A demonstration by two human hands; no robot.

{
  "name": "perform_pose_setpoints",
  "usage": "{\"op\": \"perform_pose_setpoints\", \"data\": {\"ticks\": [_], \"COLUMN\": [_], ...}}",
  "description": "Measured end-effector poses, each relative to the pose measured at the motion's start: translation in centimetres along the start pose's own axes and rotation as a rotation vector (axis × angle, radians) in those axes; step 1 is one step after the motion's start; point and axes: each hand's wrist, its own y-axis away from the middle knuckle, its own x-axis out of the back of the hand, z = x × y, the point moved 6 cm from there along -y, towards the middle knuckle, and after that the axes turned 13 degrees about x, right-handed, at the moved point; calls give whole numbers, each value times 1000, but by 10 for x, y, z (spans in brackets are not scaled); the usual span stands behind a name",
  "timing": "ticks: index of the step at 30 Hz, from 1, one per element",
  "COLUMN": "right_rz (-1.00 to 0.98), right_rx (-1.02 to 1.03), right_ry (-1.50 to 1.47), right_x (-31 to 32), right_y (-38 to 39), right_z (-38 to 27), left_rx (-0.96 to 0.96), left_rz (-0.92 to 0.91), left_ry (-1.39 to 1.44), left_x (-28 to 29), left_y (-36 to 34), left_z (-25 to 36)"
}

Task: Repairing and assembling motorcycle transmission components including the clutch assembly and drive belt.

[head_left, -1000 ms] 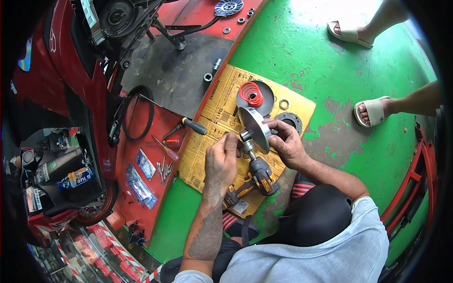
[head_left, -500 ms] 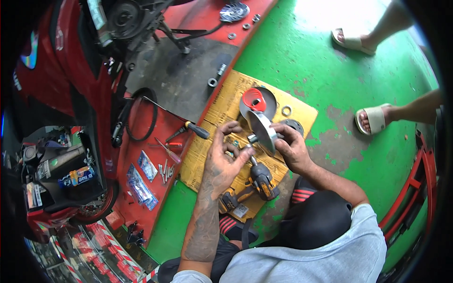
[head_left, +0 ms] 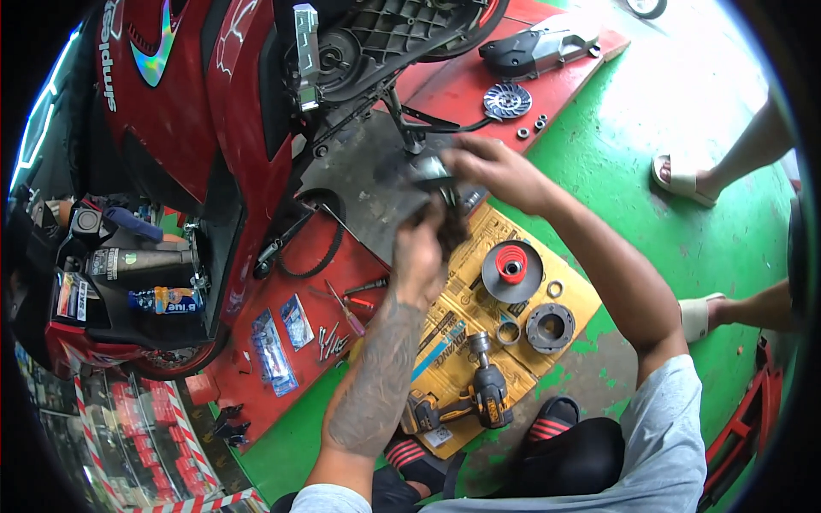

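My right hand [head_left: 483, 167] grips a blurred silver disc [head_left: 432, 168], raised in front of the scooter's underside. Just below it, my left hand [head_left: 421, 235] is closed by a dark part, too smeared by motion to make out. The yellow cardboard [head_left: 453, 295] holds a grey plate [head_left: 493, 285] with a red spring [head_left: 510, 263], a ring [head_left: 507, 333], a dark round housing [head_left: 549, 327] and a yellow-black impact wrench [head_left: 489, 395] with a socket attached.
The red scooter [head_left: 180, 154] stands left on a red platform [head_left: 227, 402] with screwdrivers [head_left: 346, 308], a belt and blue packets. A finned disc [head_left: 506, 100] and grey cover [head_left: 534, 56] lie beyond. Another person's sandalled feet [head_left: 701, 312] are at right; a glass case is lower left.
Both my hands have moved forward and up from over the cardboard with the disc, uncovering the impact wrench and a ring. The view has shifted toward the scooter's upper parts.
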Motion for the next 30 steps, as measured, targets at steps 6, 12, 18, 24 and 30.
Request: {"op": "perform_pose_setpoints", "data": {"ticks": [6,12,18,24,30], "right_rz": [140,128,397,228,243], "right_rx": [26,17,190,103,209], "right_ry": [130,207,406,205,280], "right_x": [21,26,35,19,23], "right_y": [-153,-209,-210,-238,-238], "right_z": [-3,-9,-29,2,13], "left_rx": [-199,-272,-295,-316,-235], "left_rz": [-48,90,93,91,140], "left_ry": [195,301,254,229,147], "left_x": [-8,-2,-4,-3,-3], "left_y": [-86,-125,-130,-115,-122], "left_z": [115,165,173,177,175]}}
